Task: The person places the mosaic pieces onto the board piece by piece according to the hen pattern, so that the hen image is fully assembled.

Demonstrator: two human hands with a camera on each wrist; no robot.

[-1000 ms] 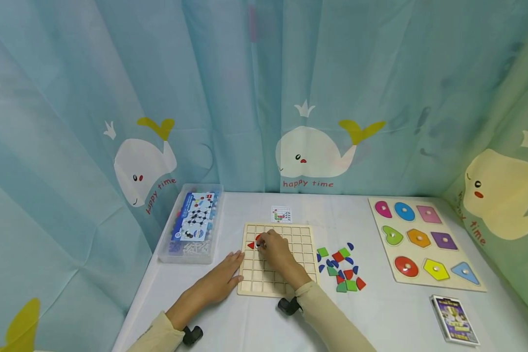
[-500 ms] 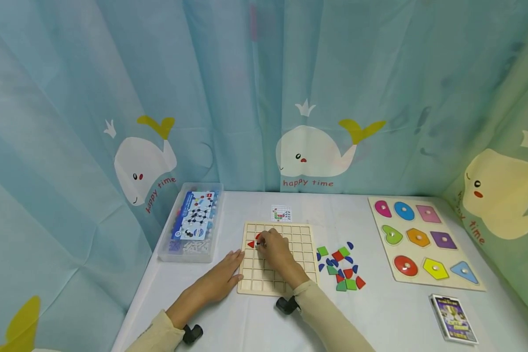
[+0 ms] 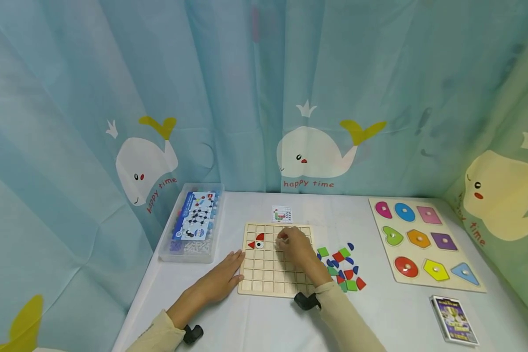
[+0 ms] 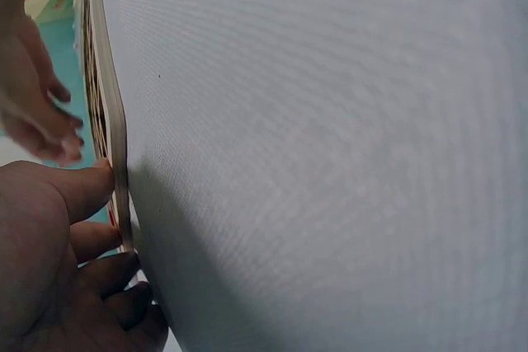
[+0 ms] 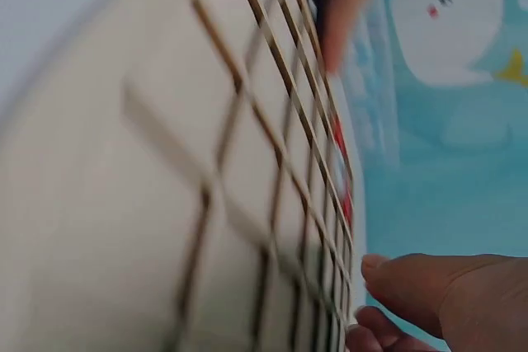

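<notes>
A wooden grid board lies on the white table. Near its upper left sit a red triangle, a red curved piece and a white piece with a black dot. My left hand rests on the table, fingertips and thumb touching the board's left edge. Over the board's upper right part is my right hand, fingers bent and apart from the pieces. In the right wrist view, nothing shows between the thumb and fingers, though the fingers are partly cut off.
Loose red, green and blue pieces lie right of the board. Behind it is a small pattern card. A clear plastic case stands left; a shape-puzzle board and a card box lie right. Curtains enclose the table.
My right hand has let go of the white piece with the black dot and moved right, uncovering it beside the red pieces. The left hand stays put.
</notes>
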